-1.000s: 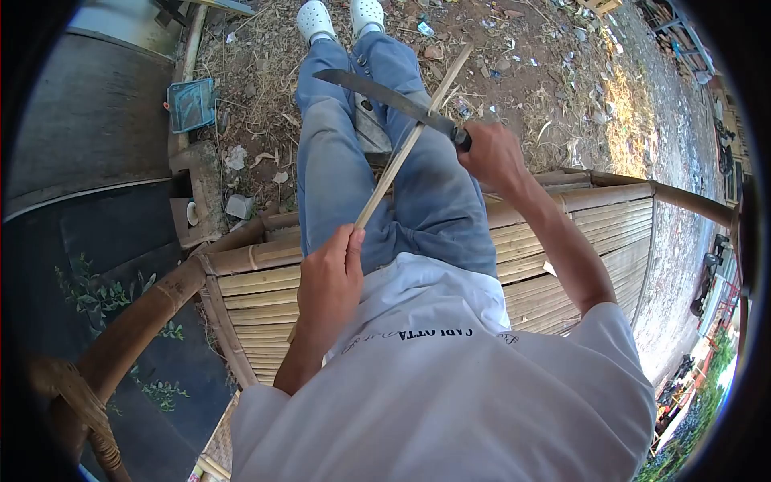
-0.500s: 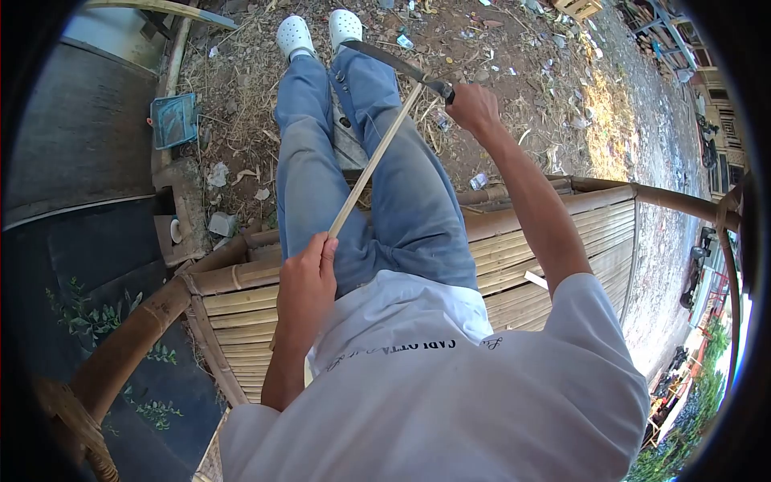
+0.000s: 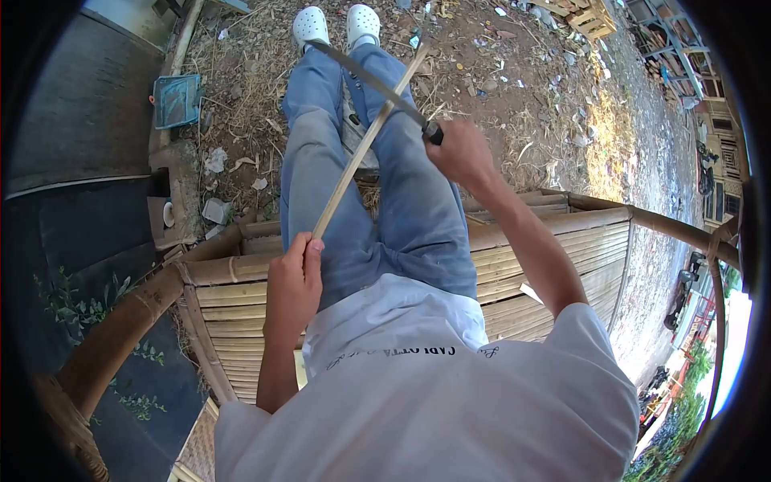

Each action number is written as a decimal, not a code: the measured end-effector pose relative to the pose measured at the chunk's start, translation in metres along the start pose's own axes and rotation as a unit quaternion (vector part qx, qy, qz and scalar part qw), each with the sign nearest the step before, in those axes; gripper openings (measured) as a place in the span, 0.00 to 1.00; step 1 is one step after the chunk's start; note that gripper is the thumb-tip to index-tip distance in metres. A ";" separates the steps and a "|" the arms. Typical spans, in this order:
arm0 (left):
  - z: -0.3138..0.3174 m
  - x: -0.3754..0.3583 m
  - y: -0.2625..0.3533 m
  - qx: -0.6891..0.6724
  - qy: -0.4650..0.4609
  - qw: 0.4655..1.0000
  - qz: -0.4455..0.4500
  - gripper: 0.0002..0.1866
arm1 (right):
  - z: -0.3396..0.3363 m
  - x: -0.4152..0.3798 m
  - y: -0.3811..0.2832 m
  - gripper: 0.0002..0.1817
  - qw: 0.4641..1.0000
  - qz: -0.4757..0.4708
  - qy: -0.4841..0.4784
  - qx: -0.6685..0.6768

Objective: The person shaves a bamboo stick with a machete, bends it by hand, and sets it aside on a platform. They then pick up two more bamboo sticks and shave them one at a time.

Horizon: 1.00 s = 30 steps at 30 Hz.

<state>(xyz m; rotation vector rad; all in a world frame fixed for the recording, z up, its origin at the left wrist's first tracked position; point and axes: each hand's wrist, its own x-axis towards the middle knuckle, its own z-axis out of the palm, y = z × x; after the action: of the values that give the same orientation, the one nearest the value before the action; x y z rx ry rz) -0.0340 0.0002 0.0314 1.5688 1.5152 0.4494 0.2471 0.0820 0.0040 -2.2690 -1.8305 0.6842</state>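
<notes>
My left hand [image 3: 294, 277] is closed round the near end of a long pale bamboo strip [image 3: 353, 163], which slants up and away over my lap. In my right hand [image 3: 464, 153] is the dark handle of a long-bladed knife [image 3: 369, 78], my fingers wrapped round it. The blade points up and left and crosses the strip above its middle, seemingly against it. Beyond the blade, the strip's far end stands out over the ground. My legs in blue jeans [image 3: 321, 161] are stretched out beneath both.
I sit on a bamboo slat bench [image 3: 554, 249] with a bamboo pole rail [image 3: 683, 227] on the right. A blue plastic dustpan-like tray [image 3: 177, 101] lies at the left. Litter and dry shavings cover the dirt ground [image 3: 498, 96]. A wooden crate [image 3: 590, 18] stands at the far right.
The knife has moved from near the strip's far end down along it toward me, with my right hand shifting left and nearer. More of the strip now shows beyond the blade.
</notes>
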 end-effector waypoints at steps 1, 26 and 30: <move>0.003 0.000 0.004 0.002 0.004 1.000 -0.007 0.11 | 0.012 -0.016 -0.014 0.14 0.999 -0.032 -0.023 0.015; -0.005 -0.041 0.002 0.057 -0.076 0.995 -0.025 0.13 | -0.005 -0.016 0.062 0.12 0.998 0.048 -0.006 -0.037; -0.004 -0.039 0.019 0.020 -0.051 0.998 -0.025 0.12 | 0.015 -0.076 0.000 0.08 0.987 -0.157 -0.018 0.025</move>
<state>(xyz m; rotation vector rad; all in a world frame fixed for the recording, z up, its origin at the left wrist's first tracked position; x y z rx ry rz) -0.0330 -0.0323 0.0602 1.5580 1.4902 0.3084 0.2288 0.0067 0.0107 -1.8863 -2.0977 0.7104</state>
